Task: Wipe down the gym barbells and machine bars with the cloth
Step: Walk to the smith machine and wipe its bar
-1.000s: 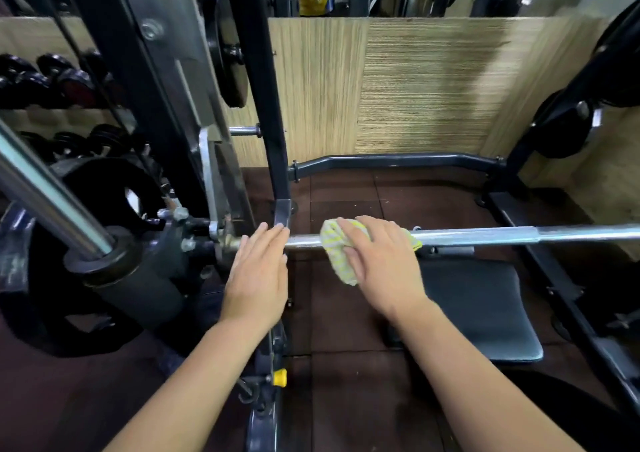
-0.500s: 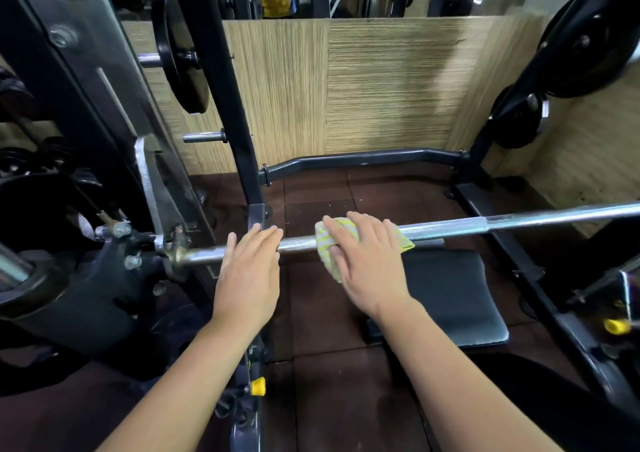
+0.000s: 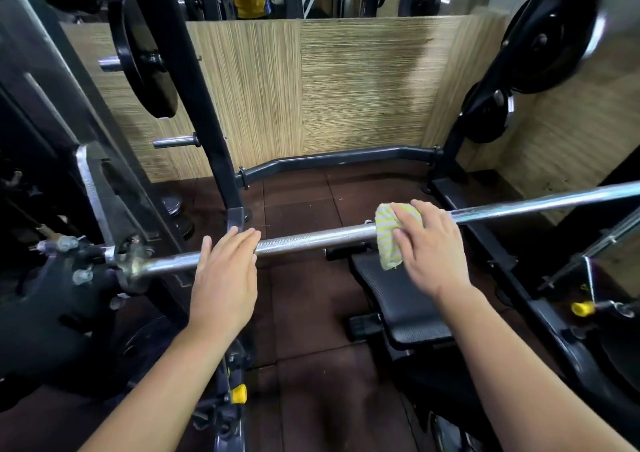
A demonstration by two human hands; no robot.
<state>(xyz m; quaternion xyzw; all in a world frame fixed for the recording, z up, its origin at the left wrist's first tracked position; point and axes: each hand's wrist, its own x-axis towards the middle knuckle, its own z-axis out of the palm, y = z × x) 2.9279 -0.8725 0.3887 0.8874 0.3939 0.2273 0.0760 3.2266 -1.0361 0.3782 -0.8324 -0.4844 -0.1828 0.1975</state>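
A chrome barbell runs across the view at waist height, held in the rack on the left. My left hand rests flat on its knurled part, fingers straight and together. To the right, my right hand holds a yellow-and-white striped cloth wrapped over the bar, fingers curved over cloth and bar. The cloth's lower end hangs below the bar.
A black padded bench sits under the bar. Black rack uprights carry weight plates on the left and right. A wood-panelled wall closes the back. A yellow knob sticks out below.
My right hand has slid the cloth to the right along the bar, away from my left hand. The left hand stays resting on the bar.
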